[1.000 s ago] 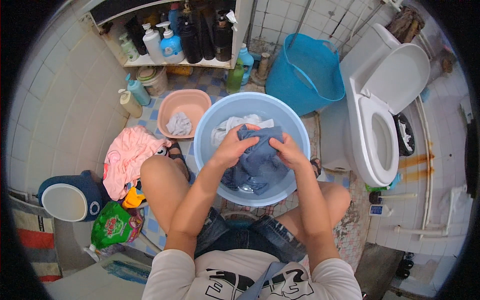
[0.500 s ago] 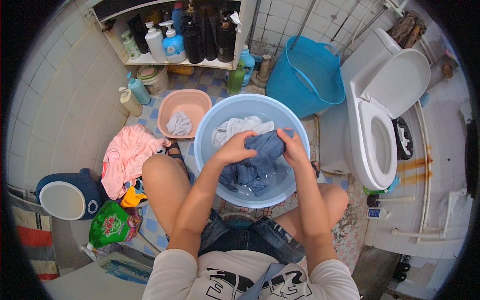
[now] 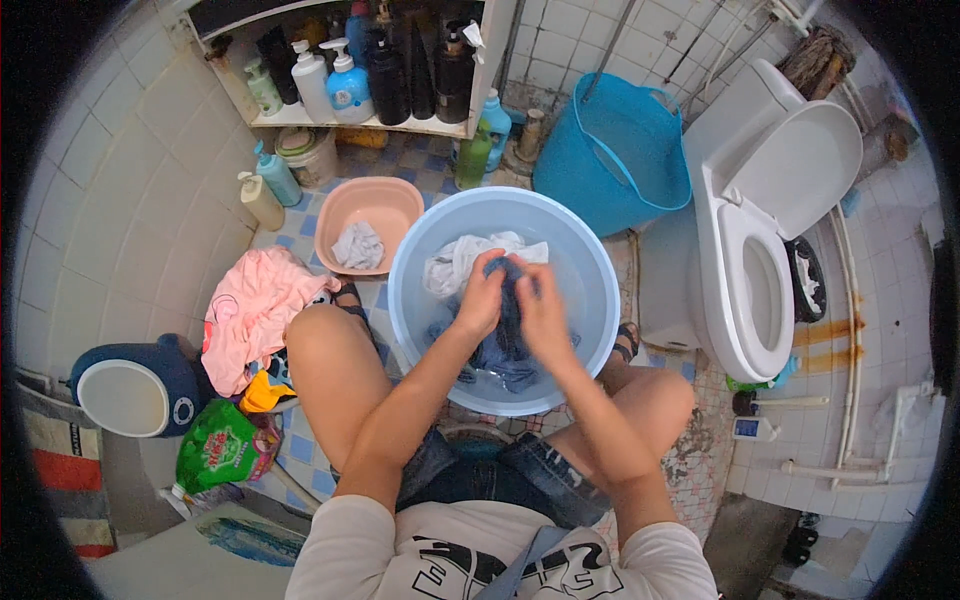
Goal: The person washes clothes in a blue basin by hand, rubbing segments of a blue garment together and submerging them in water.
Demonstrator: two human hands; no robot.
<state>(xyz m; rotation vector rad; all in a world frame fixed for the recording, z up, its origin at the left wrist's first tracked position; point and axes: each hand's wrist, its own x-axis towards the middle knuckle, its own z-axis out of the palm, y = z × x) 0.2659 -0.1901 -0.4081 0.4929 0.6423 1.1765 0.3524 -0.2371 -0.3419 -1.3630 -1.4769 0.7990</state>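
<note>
A light blue round basin (image 3: pixel 603 262) with some water in it stands between my legs. Over it, my left hand (image 3: pixel 482 302) and my right hand (image 3: pixel 542 315) are close together, both closed on a dark blue wet garment (image 3: pixel 503 350). A bunched bit of its cloth sticks out above my fingers; the rest hangs down into the basin. My right hand is somewhat blurred. White cloth (image 3: pixel 448 268) lies in the far left part of the basin, behind my hands.
A small pink basin (image 3: pixel 335 207) holding a white cloth (image 3: pixel 358 246) stands to the left. Nearer are a pile of pink clothing (image 3: pixel 258 310) and a green detergent pouch (image 3: pixel 222 448). A blue tub (image 3: pixel 612 150) and a toilet (image 3: pixel 757 290) stand right; a bottle shelf (image 3: pixel 420 127) is behind.
My hands have come together from a spread hold on the dark blue garment. The cloth, stretched between them before, is now bunched and gripped tightly.
</note>
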